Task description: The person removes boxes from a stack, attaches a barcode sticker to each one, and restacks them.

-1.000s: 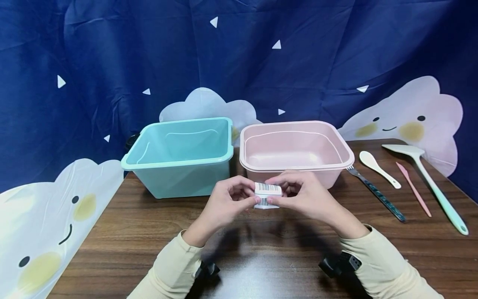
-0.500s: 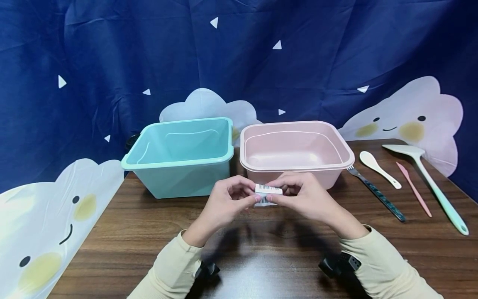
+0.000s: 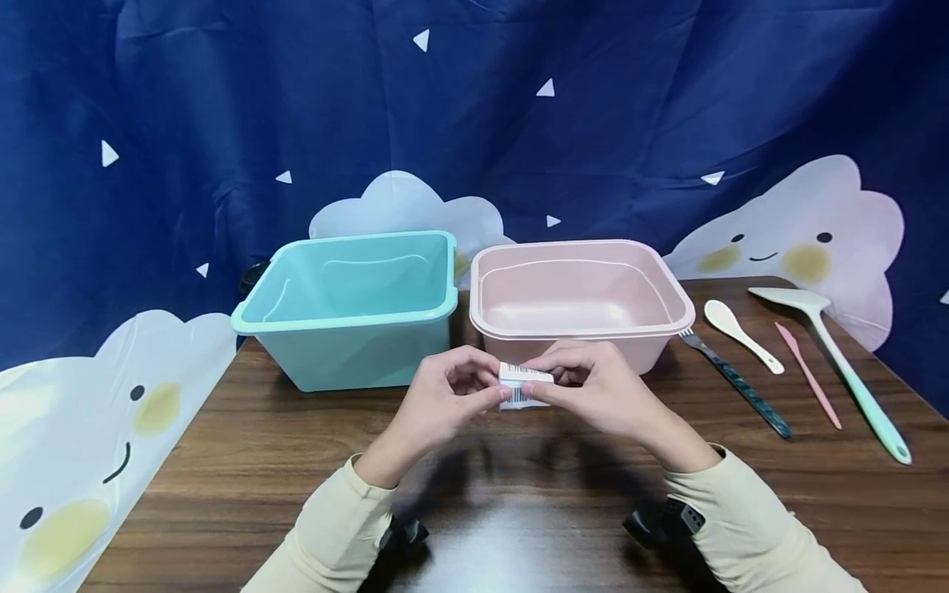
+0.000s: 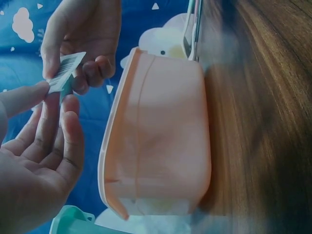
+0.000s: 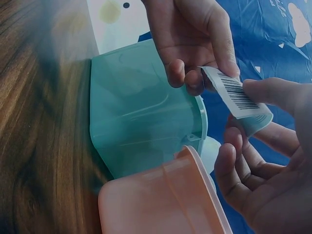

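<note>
In the head view, both hands meet over the table just in front of the pink tub (image 3: 586, 288). Between them is a small white packet-like piece (image 3: 526, 375) with a printed barcode, bent over in a fold. My left hand (image 3: 448, 395) pinches one end between thumb and fingers. The other end is pinched by my right hand (image 3: 600, 387). In the right wrist view, the barcode face of the white piece (image 5: 236, 95) shows plainly, with a pale blue-green layer curling under it. Whether it is a sachet or a label, I cannot tell.
A turquoise tub (image 3: 371, 350) stands left of the pink one. On the right of the wooden table (image 3: 259, 494) lie a fork (image 3: 741, 387) with a dark handle, a white spoon (image 3: 741, 333), a pink knife (image 3: 808, 371) and a mint-handled turner (image 3: 853, 375).
The barcode piece tilts between the fingers: its upper face looks narrower than a second ago. Both hands keep their pinch. The whole head view has shifted slightly.
</note>
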Demonstrator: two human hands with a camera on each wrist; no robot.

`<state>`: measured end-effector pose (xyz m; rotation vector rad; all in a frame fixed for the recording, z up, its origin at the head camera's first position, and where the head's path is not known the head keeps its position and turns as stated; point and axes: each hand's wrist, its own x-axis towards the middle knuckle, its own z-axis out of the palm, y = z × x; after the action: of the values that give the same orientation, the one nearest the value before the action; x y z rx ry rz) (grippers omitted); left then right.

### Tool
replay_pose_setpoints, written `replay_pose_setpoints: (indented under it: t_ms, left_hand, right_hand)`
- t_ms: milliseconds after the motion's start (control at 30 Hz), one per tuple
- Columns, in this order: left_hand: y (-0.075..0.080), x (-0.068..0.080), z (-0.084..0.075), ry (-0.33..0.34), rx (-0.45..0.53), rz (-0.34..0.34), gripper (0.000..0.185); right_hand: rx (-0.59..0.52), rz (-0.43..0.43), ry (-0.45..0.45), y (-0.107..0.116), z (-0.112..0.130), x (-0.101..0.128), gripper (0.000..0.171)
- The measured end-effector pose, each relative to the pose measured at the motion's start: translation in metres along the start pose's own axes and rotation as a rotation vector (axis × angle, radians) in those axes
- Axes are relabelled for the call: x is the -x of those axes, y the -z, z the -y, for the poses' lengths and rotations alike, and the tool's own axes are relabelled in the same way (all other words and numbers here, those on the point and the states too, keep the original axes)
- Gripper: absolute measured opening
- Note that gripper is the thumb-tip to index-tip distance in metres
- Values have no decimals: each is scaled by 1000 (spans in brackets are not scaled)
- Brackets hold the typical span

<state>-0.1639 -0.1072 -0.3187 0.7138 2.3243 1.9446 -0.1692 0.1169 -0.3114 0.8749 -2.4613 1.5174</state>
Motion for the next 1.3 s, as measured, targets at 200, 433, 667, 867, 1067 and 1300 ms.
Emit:
replay_pose_setpoints:
  t_ms: [200, 433, 667, 867, 1067, 1300]
  left_hand:
    - [2, 0, -4, 10, 0, -1, 18]
    - [1, -1, -2, 13, -7, 13, 19]
    - [0, -2, -2, 11, -29, 22, 20]
    - [3, 0, -4, 6, -46, 22, 20]
    - [10, 3, -1, 3, -74, -1, 19]
    - [4, 0, 1, -1, -57, 38, 22]
  right_hand:
    - [-6, 1, 4, -2, -1, -2, 17]
    - [-2, -7, -12, -1, -2, 1, 18]
    - [2, -25, -9, -1, -2, 4, 17]
    - [10, -49, 19, -1, -2, -1, 13]
    - [-9, -37, -5, -5, -1, -8, 15]
    - [1, -67, -22, 3, -1, -2, 16]
